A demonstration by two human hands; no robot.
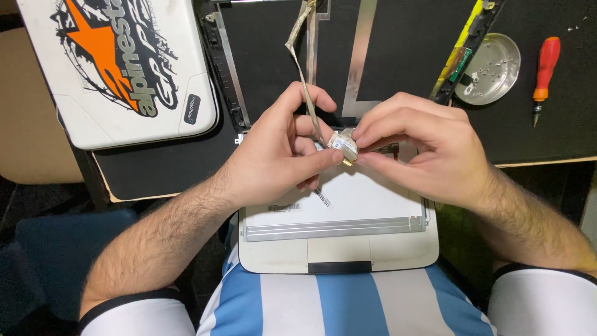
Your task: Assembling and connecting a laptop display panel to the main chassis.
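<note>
Both hands meet over a white flat display panel [373, 199] that rests in a pale laptop lid [398, 249] at my lap. My left hand [280, 146] pinches a thin flat ribbon cable [300, 62] that runs up and away from the panel. My right hand [416, 146] pinches the cable's taped connector end [344, 146] between thumb and forefinger. The two hands touch at the connector.
A white laptop base with an orange and black sticker [118, 68] lies at upper left on a black mat [398, 50]. A round metal dish with small screws [491, 59] and a red-handled screwdriver [544, 68] sit at upper right. A thin black and yellow strip [463, 50] leans beside the dish.
</note>
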